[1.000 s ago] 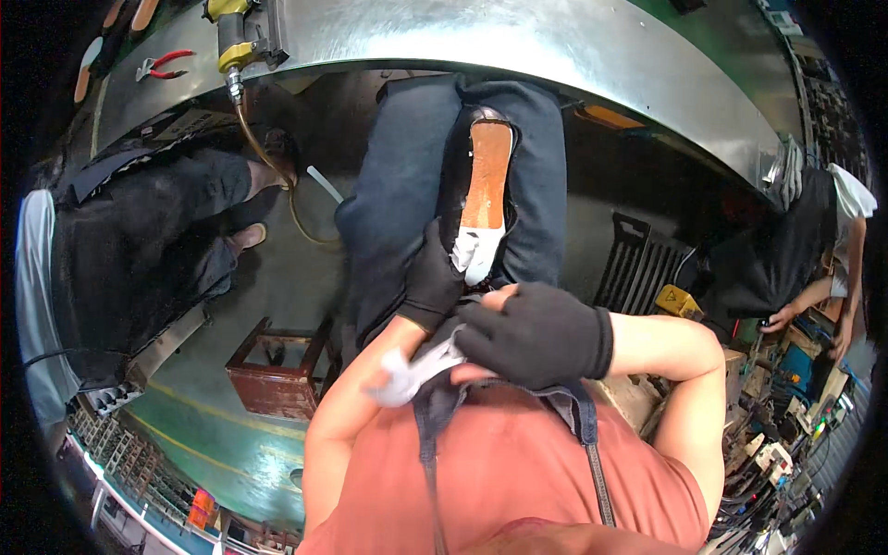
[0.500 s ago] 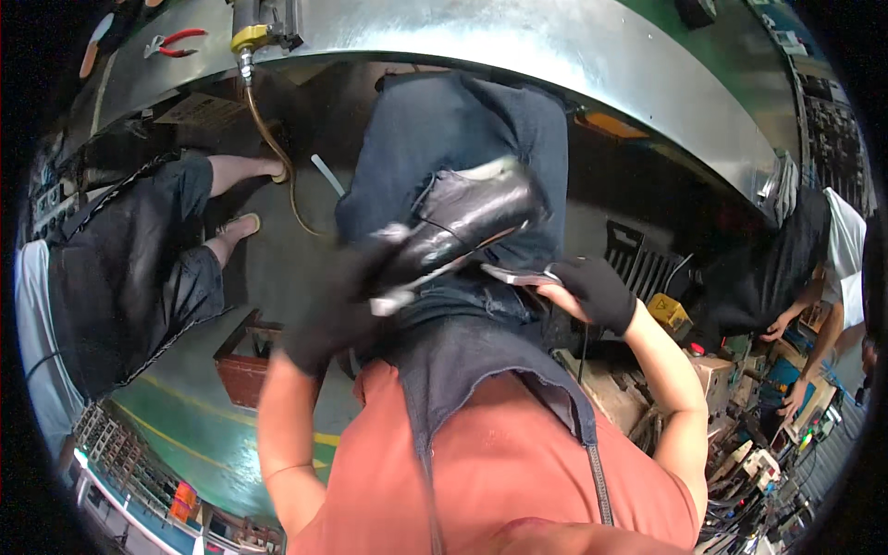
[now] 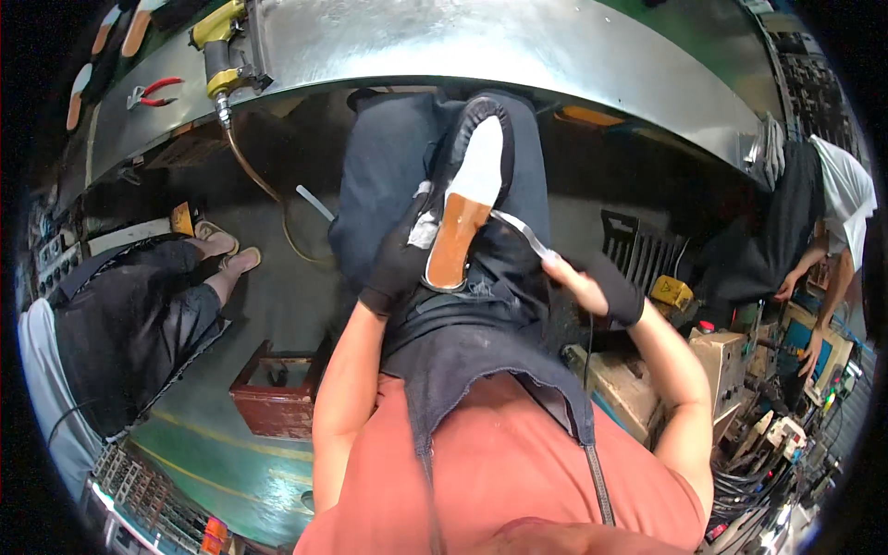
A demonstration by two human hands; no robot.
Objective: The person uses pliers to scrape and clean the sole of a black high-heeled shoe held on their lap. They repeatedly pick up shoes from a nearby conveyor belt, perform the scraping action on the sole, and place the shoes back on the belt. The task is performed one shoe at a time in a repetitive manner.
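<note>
A black shoe upper [image 3: 506,171] lies sole-side up over my lap, toe pointing away from me. Its underside shows a white front part and a brown heel part [image 3: 465,220], with the black edge gathered in folds around the toe. My left hand [image 3: 396,264], in a black glove, is closed around the shoe's left side near the heel, beside some crumpled whitish material. In my right hand [image 3: 597,287], also black-gloved with bare fingertips, is a slim silver metal hand tool [image 3: 527,233]. The tool's tip sits close by the right edge of the brown part; whether it touches is unclear.
A metal bench [image 3: 416,46] runs across the far side. On it lie a yellow-and-black air tool [image 3: 220,69] with a hose and red-handled pliers [image 3: 157,92]. A dark red wooden stool [image 3: 277,393] stands at left. Other people are at both sides; machinery fills the right.
The shoe has been turned from its black upper side to show its underside, toe now away from me. My left hand has moved right along with it; the right hand's tool has come up beside the heel.
</note>
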